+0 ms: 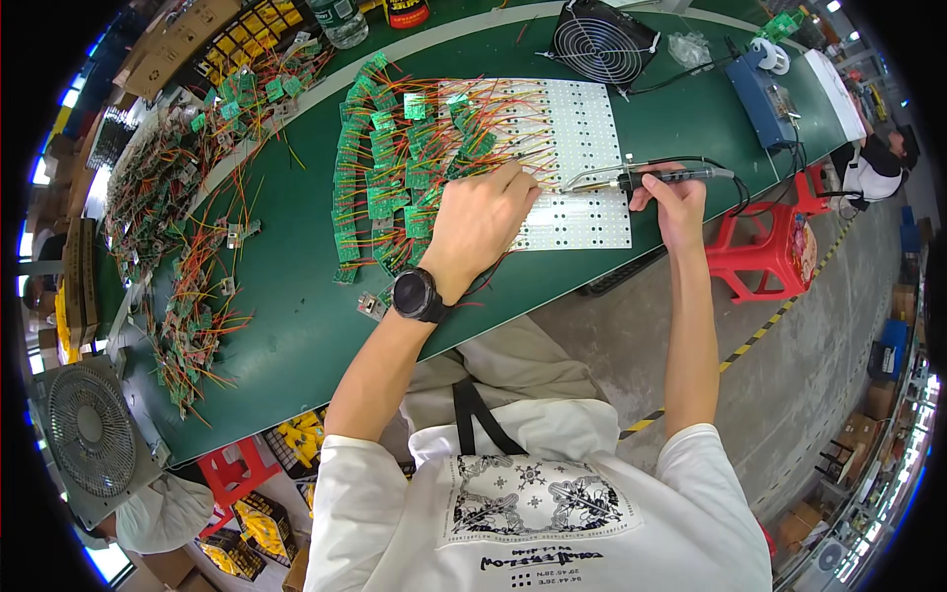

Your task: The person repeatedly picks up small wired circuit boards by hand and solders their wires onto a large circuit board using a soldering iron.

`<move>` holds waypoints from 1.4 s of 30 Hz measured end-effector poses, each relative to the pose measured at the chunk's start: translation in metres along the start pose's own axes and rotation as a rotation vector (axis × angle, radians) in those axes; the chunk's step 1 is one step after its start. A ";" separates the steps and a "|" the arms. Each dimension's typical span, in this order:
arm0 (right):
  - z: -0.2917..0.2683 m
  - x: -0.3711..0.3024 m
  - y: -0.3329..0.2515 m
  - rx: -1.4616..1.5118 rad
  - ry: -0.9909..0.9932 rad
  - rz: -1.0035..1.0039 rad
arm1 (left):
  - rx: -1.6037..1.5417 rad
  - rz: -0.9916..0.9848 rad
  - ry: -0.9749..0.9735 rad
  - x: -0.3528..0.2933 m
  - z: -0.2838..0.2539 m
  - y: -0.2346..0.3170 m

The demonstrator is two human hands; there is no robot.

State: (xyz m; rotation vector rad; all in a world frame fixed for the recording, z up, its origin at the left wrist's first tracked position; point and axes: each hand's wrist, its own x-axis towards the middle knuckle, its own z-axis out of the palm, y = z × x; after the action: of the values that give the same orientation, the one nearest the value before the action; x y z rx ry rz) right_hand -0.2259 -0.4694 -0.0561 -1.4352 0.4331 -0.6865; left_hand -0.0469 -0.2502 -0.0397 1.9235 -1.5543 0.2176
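Observation:
My right hand (675, 207) is closed around a black soldering iron (681, 175), whose metal guide tube and tip point left over a white perforated board (590, 128). Just left of the tip, the fingers of my left hand (483, 219) are pinched together above the board; what they grip, if anything, is hidden beneath them. Red and yellow wires (513, 118) run across the board's left part. They lead to rows of small green circuit boards (386, 202) on the left, partly covered by my left hand.
Tangled wired circuit boards (158, 197) are heaped at the left of the green table (286, 335). A black fan with a wire guard (604, 44) and a blue box unit (762, 99) stand at the back. Red stools (755, 252) are at the right; a grey fan (91, 424) is at the left.

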 end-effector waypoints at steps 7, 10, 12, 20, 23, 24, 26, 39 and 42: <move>0.000 0.000 0.000 -0.023 -0.023 -0.011 | 0.015 0.014 0.016 -0.001 0.002 -0.001; 0.001 -0.001 -0.001 -0.033 -0.026 -0.009 | 0.027 0.005 0.003 -0.002 0.002 -0.001; 0.002 -0.001 -0.001 -0.038 -0.023 -0.003 | 0.032 0.008 0.011 -0.002 0.001 -0.001; 0.001 -0.001 0.001 -0.055 -0.029 -0.003 | 0.035 0.006 0.002 -0.003 0.002 -0.001; -0.003 -0.002 0.002 -0.024 -0.024 -0.013 | 0.035 0.005 -0.010 -0.002 0.003 0.001; -0.006 -0.002 0.002 -0.026 -0.022 -0.012 | 0.037 0.005 -0.010 -0.002 0.005 0.001; -0.006 -0.002 0.000 0.022 0.009 -0.034 | 0.026 0.008 -0.006 0.000 0.006 0.001; -0.005 0.004 0.015 0.086 0.085 -0.044 | -0.123 0.024 0.264 0.003 -0.072 0.012; -0.008 0.001 0.014 0.081 0.097 -0.067 | -0.058 -0.472 0.355 -0.031 -0.108 -0.008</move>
State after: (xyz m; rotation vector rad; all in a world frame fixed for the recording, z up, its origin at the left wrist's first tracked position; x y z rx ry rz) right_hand -0.2279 -0.4764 -0.0705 -1.3489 0.4296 -0.8214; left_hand -0.0206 -0.1622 0.0254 2.0126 -0.8440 0.2845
